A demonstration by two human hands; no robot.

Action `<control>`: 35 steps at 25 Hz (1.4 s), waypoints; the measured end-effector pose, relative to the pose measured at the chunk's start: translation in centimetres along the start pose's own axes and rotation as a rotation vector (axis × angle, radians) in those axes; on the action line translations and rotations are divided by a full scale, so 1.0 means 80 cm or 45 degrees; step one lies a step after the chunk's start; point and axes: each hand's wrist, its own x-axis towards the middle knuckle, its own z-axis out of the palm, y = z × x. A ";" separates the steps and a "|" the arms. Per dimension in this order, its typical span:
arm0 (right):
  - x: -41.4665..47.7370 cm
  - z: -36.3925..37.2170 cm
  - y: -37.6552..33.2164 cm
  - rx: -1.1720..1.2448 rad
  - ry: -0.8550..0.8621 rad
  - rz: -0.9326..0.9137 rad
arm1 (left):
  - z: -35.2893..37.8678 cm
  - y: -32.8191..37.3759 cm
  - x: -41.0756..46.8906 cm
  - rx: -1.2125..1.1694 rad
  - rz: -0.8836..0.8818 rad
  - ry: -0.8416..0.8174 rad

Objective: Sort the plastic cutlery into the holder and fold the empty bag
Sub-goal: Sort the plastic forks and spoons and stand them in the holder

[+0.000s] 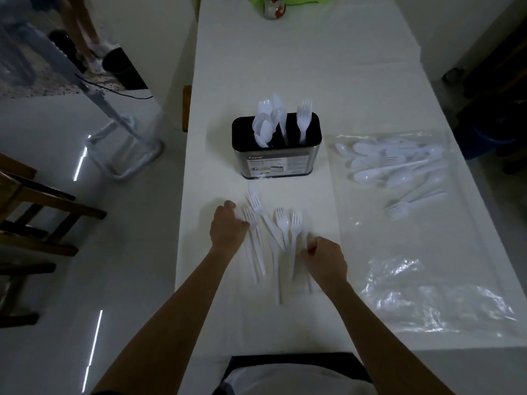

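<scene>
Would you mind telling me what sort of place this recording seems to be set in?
Most likely a dining area in a home, though I cannot be sure: a long table under a white cloth, dark wooden chairs beside it on the left, and a glossy pale floor.

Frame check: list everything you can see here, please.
Table: one, white, centre.
Holder: one, black and steel, mid-table, holding white spoons, knives, forks.
Loose cutlery: several, white, mostly forks, before the holder.
Bag: one, clear, right, cutlery inside.
Chair: at least one, brown, left.
Small item: one, silver and red, far end.
Left hand: on the loose cutlery, fingers curled, grip unclear.
Right hand: at its right edge, fingers curled, grip unclear.
</scene>
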 end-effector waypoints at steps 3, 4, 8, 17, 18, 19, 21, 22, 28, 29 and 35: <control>-0.006 -0.002 0.014 0.052 0.066 0.007 | -0.004 0.002 0.000 0.168 0.083 -0.048; -0.007 -0.002 0.019 0.081 0.087 -0.007 | -0.005 0.002 0.001 0.195 0.105 -0.055; -0.014 0.005 0.030 0.225 0.179 -0.099 | -0.007 0.000 0.003 0.128 0.092 -0.041; -0.057 0.026 -0.015 1.026 0.022 -0.050 | -0.044 -0.027 -0.022 -1.155 -0.214 -0.354; -0.060 0.028 -0.023 1.101 -0.072 -0.012 | -0.046 -0.024 -0.032 -1.208 -0.182 -0.435; -0.063 0.031 -0.030 1.153 -0.172 0.023 | -0.047 -0.022 -0.039 -1.225 -0.143 -0.482; -0.069 0.034 -0.043 1.192 -0.325 0.067 | -0.043 -0.016 -0.048 -1.214 -0.076 -0.511; -0.071 0.034 -0.047 1.198 -0.371 0.078 | -0.040 -0.013 -0.050 -1.195 -0.047 -0.513; -0.077 0.039 -0.037 1.130 -0.368 0.144 | -0.020 0.003 -0.055 -0.915 0.133 -0.539; -0.076 0.041 -0.033 1.010 -0.304 0.147 | -0.018 0.007 -0.052 -0.863 0.150 -0.529; -0.065 0.062 -0.027 0.208 0.076 -0.023 | -0.019 0.016 0.048 -0.339 0.192 -0.044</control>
